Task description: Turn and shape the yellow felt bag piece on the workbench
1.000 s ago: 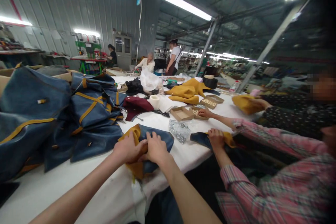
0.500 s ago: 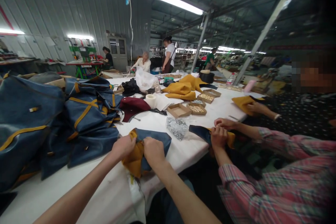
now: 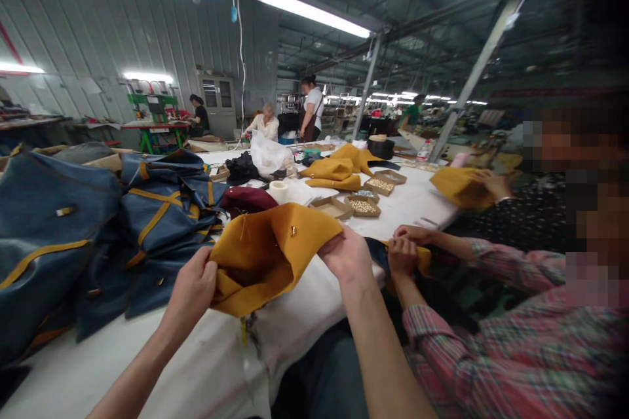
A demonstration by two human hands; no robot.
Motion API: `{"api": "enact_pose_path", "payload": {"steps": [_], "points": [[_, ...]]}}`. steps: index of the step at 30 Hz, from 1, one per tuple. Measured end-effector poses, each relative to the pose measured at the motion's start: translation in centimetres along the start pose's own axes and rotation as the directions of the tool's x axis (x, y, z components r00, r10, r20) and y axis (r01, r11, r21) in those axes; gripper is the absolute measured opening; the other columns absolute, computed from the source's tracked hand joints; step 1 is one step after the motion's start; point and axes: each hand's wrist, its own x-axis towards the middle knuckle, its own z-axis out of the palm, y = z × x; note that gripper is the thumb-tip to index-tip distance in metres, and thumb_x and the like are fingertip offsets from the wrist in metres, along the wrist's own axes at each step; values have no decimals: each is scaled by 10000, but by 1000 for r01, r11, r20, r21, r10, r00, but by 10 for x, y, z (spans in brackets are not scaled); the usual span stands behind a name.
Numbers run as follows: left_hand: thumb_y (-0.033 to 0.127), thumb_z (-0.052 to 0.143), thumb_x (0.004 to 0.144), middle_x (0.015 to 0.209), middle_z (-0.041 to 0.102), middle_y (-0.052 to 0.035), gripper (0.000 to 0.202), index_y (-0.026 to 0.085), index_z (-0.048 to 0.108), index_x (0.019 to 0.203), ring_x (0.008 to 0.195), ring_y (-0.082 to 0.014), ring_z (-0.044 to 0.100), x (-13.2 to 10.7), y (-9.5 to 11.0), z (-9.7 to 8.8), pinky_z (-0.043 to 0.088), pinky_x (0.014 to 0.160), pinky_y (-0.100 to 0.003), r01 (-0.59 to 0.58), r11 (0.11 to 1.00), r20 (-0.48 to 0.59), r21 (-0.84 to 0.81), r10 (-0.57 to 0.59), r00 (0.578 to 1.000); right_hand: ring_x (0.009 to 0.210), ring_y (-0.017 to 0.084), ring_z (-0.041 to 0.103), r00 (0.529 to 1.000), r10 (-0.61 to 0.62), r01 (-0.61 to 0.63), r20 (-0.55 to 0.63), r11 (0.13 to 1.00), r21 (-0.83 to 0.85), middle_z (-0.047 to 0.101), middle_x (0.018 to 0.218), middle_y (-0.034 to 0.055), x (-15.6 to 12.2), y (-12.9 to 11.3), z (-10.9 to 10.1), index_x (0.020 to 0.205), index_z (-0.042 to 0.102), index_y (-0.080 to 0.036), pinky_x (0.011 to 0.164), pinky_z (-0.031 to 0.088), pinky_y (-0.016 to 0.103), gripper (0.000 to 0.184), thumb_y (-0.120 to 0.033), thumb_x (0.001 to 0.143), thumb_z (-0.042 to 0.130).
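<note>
Between my hands a mustard-yellow bag (image 3: 309, 236) is spread wide, its mouth gaping and its dark inside facing me. A small metal fitting (image 3: 293, 231) sits on the inner face near the upper rim. My left hand (image 3: 194, 281) pinches the bag's left edge between thumb and fingers. At the opposite edge, my right hand (image 3: 348, 254) grips the rim, its fingers partly hidden by the material. The bag hangs just over the near part of the white table (image 3: 147, 353).
Blue bags with yellow straps (image 3: 162, 209) are piled at the left. Behind the bag lie a cardboard box of small metal pieces (image 3: 363, 205), a tape roll (image 3: 278, 192) and yellow pieces (image 3: 334, 170). A co-worker in a plaid sleeve (image 3: 432, 340) works close on my right.
The gathered blue and yellow piece has been opened out, so its yellow side now faces me. My hands have moved apart, the left leftward and the right rightward and up.
</note>
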Motion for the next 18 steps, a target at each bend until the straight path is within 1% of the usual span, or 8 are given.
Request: {"api": "enact_pose_path", "payload": {"steps": [3,6,9,12,14,16,17,18], "points": [[302,432,1040,958,712,-14,236,275,640,1147,869,-259,665,-21,1,-14,464,795,-370,-1,991,-41,132,7,999,948,232,849,994,104,-98,-31,982,161,884,1027,75,-22,2,1,1166,788,-218,835,715,358,310,-420,1161,553],[262,433,1029,975,660,-55,154,263,569,959,935,-294,660,-39,7,-11,490,874,-427,-174,935,-4,310,185,983,1064,289,848,984,95,-103,150,993,51,879,1177,111,-50,16,13,1242,796,-192,873,719,388,496,-609,980,861],[222,422,1016,1362,628,-160,164,237,585,1018,1292,-355,639,-51,19,4,496,1142,-522,-286,918,-47,274,309,950,1014,326,840,950,112,-74,290,987,-140,865,1206,136,-73,31,33,1233,784,-165,863,712,426,669,-473,721,1086],[205,382,1031,1622,547,-198,332,203,591,1290,1478,-361,581,-57,34,20,451,1251,-564,-235,968,-37,89,239,970,915,307,819,983,3,60,181,937,-345,863,1134,105,-87,40,47,1220,764,-184,827,691,438,690,-322,627,1089],[219,372,1050,1432,697,-161,334,217,586,1306,1319,-347,682,-62,43,28,507,1153,-544,-196,981,12,10,195,981,958,303,804,970,-156,237,187,784,-574,859,1101,79,-93,42,45,1179,792,-213,892,656,440,498,-277,727,991],[265,389,1075,1112,761,-82,233,247,595,1182,1049,-321,735,-66,48,32,538,979,-487,-157,987,29,-16,157,987,966,299,782,926,-247,376,285,540,-753,852,1010,62,-95,42,33,1046,839,-236,939,608,439,189,-267,860,849],[298,404,1087,1016,747,-53,190,257,586,1126,951,-307,727,-68,48,34,531,905,-460,-131,991,14,-25,131,991,960,301,772,919,-248,393,307,494,-775,845,964,64,-96,42,25,981,850,-237,947,592,438,104,-272,892,808],[338,427,1093,973,732,-37,168,262,576,1107,894,-297,715,-70,47,34,520,854,-440,-101,994,-24,-37,100,995,956,306,768,924,-246,380,292,532,-757,842,943,66,-95,42,18,955,852,-239,941,587,436,92,-293,903,799]]}}
